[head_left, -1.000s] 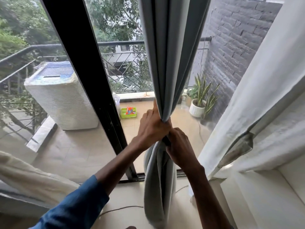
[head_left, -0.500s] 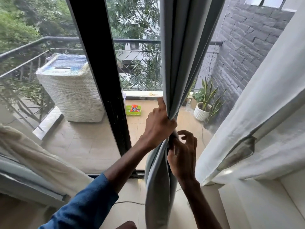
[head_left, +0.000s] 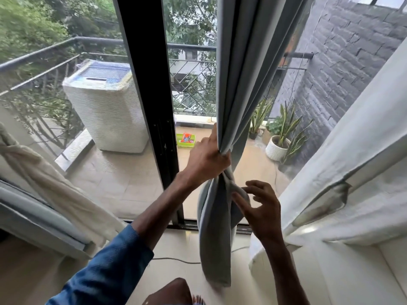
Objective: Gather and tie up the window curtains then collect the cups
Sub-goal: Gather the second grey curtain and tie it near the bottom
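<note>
A grey curtain hangs bunched in the middle of the glass door, its lower part dangling to the floor. My left hand is clenched around the gathered fabric at its narrowest point. Just below and to the right, my right hand hovers with fingers spread, fingertips close to a fold of the curtain, holding nothing. A white sheer curtain hangs at the right. A cream curtain twisted into a knot hangs at the left. No cups are in view.
A black door frame stands left of the grey curtain. Beyond the glass is a balcony with a covered washing machine, a green basket and potted plants. A thin cable lies on the floor. My foot shows at the bottom.
My right hand has let go of the curtain, opened its fingers and dropped slightly lower and to the right. My left hand keeps its grip. The view has shifted left.
</note>
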{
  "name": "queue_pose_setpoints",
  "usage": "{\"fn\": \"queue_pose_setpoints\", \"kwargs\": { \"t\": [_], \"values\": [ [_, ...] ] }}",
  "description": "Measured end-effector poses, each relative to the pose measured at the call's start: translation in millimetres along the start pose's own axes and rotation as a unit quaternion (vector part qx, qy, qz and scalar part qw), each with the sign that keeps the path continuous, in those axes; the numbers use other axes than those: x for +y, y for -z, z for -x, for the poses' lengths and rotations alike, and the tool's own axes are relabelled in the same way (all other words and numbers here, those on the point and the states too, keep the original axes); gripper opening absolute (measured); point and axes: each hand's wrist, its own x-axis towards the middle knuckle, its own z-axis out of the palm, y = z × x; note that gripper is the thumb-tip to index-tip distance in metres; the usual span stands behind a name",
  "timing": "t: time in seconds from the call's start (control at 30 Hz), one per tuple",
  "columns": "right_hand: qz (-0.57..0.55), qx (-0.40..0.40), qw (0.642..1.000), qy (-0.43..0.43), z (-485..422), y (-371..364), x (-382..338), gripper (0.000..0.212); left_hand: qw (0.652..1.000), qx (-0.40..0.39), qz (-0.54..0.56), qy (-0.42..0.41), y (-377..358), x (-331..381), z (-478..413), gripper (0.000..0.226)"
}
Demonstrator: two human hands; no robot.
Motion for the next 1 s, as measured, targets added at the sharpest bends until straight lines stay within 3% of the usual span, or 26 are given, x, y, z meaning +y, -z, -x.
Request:
{"fn": "queue_pose_setpoints", "kwargs": {
  "t": [0.1, 0.23, 0.47, 0.57, 0.67, 0.77, 0.87, 1.0],
  "values": [
    [0.006, 0.0, 1.0, -0.009, -1.0, -2.3, 0.8, 0.02, 1.0, -0.013, -0.001, -0.011, 4.8, -1.0, 6.0, 0.018],
    [0.034, -0.008, 0.999, -0.01, -7.9, -6.5, -4.0, 0.024, 0.999, -0.031, -0.002, -0.023, 11.2, -9.0, 3.6, 0.034],
    [-0.077, -0.185, 0.979, -0.048, -19.3, 3.8, -23.3, 0.027, 0.997, -0.055, -0.005, -0.053, 22.3, -34.2, -10.8, 0.022],
    [-0.033, -0.216, 0.976, -0.02, -25.8, 10.6, -20.6, 0.028, 0.997, -0.051, -0.016, -0.051, 25.2, -39.7, -10.5, 0.023],
    [0.022, -0.19, 0.981, -0.024, -41.1, 12.6, -12.5, 0.03, 0.991, -0.083, 0.069, -0.074, 25.3, -44.1, -11.4, 0.023],
    [-0.002, -0.193, 0.98, -0.051, -58.4, 10.1, -12.3, 0.017, 0.972, -0.11, 0.188, -0.087, 24.8, -46.6, -12.7, 0.028],
    [-0.058, -0.191, 0.979, -0.046, -64.9, -1.9, -23.6, 0.009, 0.962, -0.114, 0.224, -0.103, 21.6, -49.3, -18.3, 0.033],
    [-0.045, -0.124, 0.991, -0.007, -52.5, -17.1, -26.7, 0.012, 0.96, -0.093, 0.242, -0.101, 13.7, -51.5, -26.4, 0.046]
  ]
}}
